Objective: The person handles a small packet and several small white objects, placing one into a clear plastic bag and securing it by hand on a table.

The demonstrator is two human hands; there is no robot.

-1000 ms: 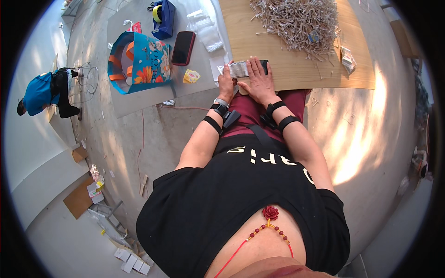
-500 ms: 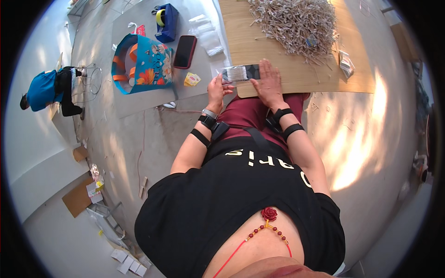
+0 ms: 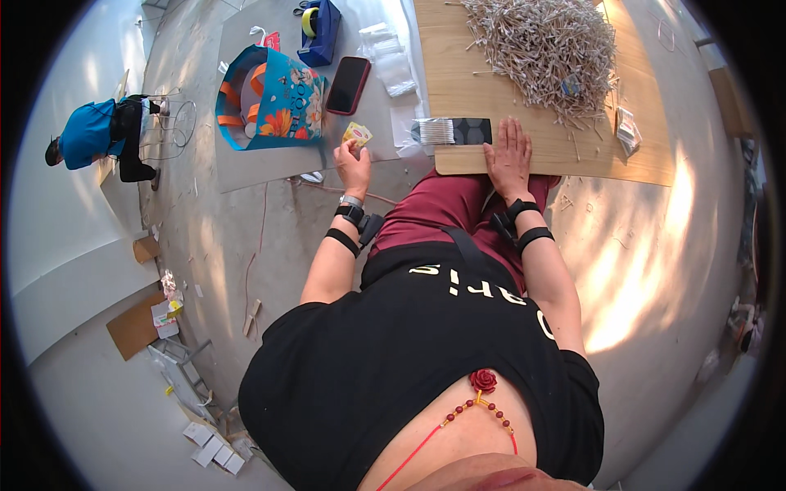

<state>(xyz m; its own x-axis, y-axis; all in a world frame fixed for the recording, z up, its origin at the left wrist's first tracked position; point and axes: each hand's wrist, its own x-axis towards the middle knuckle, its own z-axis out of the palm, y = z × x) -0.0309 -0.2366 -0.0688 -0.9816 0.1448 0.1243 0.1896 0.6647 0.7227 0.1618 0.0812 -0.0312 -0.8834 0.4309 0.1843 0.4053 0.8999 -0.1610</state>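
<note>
My left hand (image 3: 353, 170) is at the near edge of the grey table, fingers bent and pinched at the edge of a small yellow card (image 3: 357, 133) in a little pile. My right hand (image 3: 510, 159) lies flat on the wooden board, fingers stretched out and holding nothing. Its fingertips are just beside a dark patterned strip (image 3: 473, 132). On the left part of that strip, a row of white cotton swabs (image 3: 436, 131) lies side by side, by a clear plastic bag (image 3: 408, 149) at the board's edge.
A big heap of cotton swabs (image 3: 544, 53) covers the back of the board, with a small clear pack (image 3: 628, 131) to its right. Left are clear bags (image 3: 391, 69), a phone (image 3: 349, 85), a blue tape dispenser (image 3: 321, 33) and a blue floral bag (image 3: 282, 98). A person (image 3: 90, 135) bends over far left.
My left hand has left the swab strip and moved left to the yellow cards. My right hand has slid right off the strip onto the wood. The whole view has shifted slightly.
</note>
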